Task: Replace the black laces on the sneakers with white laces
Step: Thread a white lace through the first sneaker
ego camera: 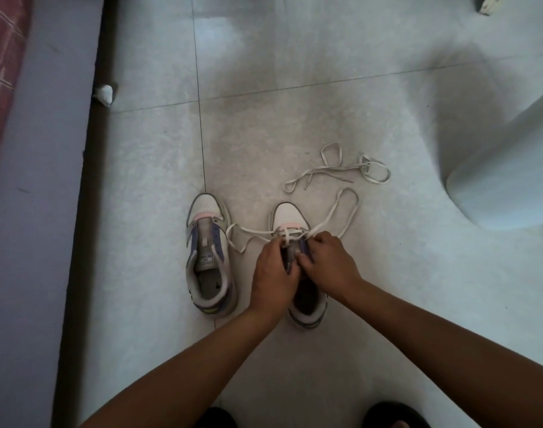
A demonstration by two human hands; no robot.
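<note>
Two white sneakers with purple sides stand side by side on the tiled floor. The left sneaker (209, 257) has no lace in it. The right sneaker (290, 216) has a white lace (346, 211) threaded through its lowest eyelets, with loose ends trailing left and looping right. My left hand (271, 273) and my right hand (329, 262) are both over the right sneaker's eyelets, fingers pinched on the lace and the shoe's upper. A second white lace (338, 173) lies loose on the floor beyond the shoes. No black lace is visible.
A bed edge with a dark frame (82, 180) runs along the left. A white crumpled bit (103, 94) lies by it. A pale rounded object (504, 180) stands at the right. My feet (393, 415) show at the bottom.
</note>
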